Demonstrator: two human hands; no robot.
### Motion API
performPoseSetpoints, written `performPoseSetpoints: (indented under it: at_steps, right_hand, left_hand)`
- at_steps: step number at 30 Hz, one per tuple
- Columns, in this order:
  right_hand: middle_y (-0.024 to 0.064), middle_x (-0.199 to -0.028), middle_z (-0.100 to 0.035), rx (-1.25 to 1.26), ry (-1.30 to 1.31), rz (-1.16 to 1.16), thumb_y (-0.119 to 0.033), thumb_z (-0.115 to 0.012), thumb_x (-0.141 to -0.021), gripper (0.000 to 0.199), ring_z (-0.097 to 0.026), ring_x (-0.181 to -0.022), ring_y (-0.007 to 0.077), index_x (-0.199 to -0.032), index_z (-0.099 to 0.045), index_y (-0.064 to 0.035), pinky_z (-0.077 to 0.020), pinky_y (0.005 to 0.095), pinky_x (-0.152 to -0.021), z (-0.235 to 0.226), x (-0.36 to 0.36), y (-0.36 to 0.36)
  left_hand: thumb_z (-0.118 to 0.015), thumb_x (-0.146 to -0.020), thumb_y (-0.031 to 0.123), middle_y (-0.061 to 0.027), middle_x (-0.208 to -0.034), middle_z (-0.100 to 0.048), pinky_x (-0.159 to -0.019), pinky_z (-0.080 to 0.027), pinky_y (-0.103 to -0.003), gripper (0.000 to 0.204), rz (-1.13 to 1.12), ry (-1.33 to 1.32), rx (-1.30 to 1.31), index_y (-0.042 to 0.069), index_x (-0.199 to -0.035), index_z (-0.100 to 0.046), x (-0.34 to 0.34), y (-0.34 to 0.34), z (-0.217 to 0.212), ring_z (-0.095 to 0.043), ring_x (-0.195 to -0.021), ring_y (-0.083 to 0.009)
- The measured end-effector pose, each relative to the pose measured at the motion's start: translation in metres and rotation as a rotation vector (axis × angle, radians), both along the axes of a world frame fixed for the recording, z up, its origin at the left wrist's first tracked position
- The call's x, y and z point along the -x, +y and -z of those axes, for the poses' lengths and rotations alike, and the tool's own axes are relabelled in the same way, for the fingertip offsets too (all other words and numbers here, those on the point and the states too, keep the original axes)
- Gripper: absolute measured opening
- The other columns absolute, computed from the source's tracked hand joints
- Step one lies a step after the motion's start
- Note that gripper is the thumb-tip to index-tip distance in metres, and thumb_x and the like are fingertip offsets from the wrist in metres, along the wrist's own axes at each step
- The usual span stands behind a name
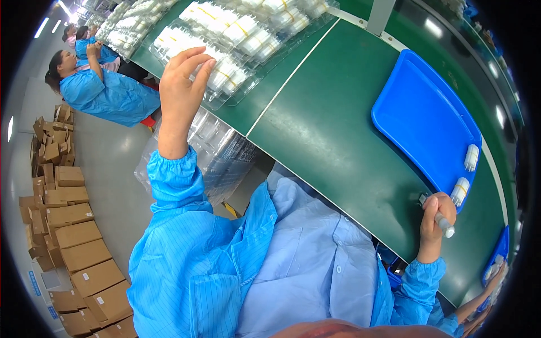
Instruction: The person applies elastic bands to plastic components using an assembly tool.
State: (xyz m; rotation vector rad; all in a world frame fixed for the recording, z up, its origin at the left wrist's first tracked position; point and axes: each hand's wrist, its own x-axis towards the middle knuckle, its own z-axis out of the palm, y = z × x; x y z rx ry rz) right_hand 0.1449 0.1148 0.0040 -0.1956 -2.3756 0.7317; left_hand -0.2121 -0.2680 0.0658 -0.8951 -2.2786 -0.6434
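At the upper left my left hand [185, 79] is raised by the near edge of a clear plastic tray [217, 101]. Its thumb and fingers are bent but apart, and nothing shows between them. Bundles of white parts [225, 76] with yellow bands fill that tray. On the right, my right hand [437, 217] is closed around a pale grey, rod-like tool [447, 229] with a small dark-and-light head, low over the green table. Just beyond that hand, a blue tray [417, 101] holds two banded white bundles [460, 191] at its near right end.
More filled clear trays [236, 25] cover the far left of the green table [315, 118]. A metal post [381, 17] rises at the back. Stacked clear plastic trays [217, 149] stand below the table edge. Co-workers in blue smocks [107, 93] and cardboard boxes [84, 242] are at left.
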Motion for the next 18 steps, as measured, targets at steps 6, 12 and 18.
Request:
performPoseSetpoints:
  at_steps: [6,12,18]
  right_hand:
    - [0.0105,-0.061,-0.055,-0.127,0.038,-0.058,0.002,-0.061,-0.079,0.019,-0.055,-0.052,0.0261,-0.065,-0.049,-0.0035,-0.0421,0.0347,-0.05,-0.008,-0.002,-0.004]
    - [0.011,-0.06,-0.056,-0.164,0.056,-0.145,0.003,-0.062,-0.076,0.018,-0.055,-0.052,0.027,-0.066,-0.049,-0.0034,-0.0422,0.0347,-0.05,-0.008,0.004,-0.007]
    - [0.0125,-0.062,-0.057,-0.167,-0.018,-0.117,0.0,-0.06,-0.084,0.021,-0.055,-0.053,0.0275,-0.066,-0.049,-0.0033,-0.0416,0.0344,-0.05,-0.014,-0.008,-0.018]
  left_hand:
    - [-0.068,-0.089,0.012,-0.0104,-0.111,-0.069,-0.09,-0.048,-0.032,0.011,0.079,-0.087,-0.245,0.004,-0.094,-0.073,0.007,-0.009,0.016,-0.064,-0.105,-0.0232]
    - [-0.06,-0.097,0.013,-0.0072,-0.099,-0.07,-0.085,-0.047,-0.027,0.019,-0.082,0.023,-0.644,-0.003,-0.093,-0.07,0.006,-0.066,0.014,-0.062,-0.093,-0.014]
    - [-0.069,-0.089,0.024,-0.0105,-0.092,-0.068,-0.078,-0.049,-0.031,0.025,-0.222,-0.481,-0.007,0.0,-0.095,-0.071,-0.035,-0.136,0.072,-0.064,-0.086,-0.022]
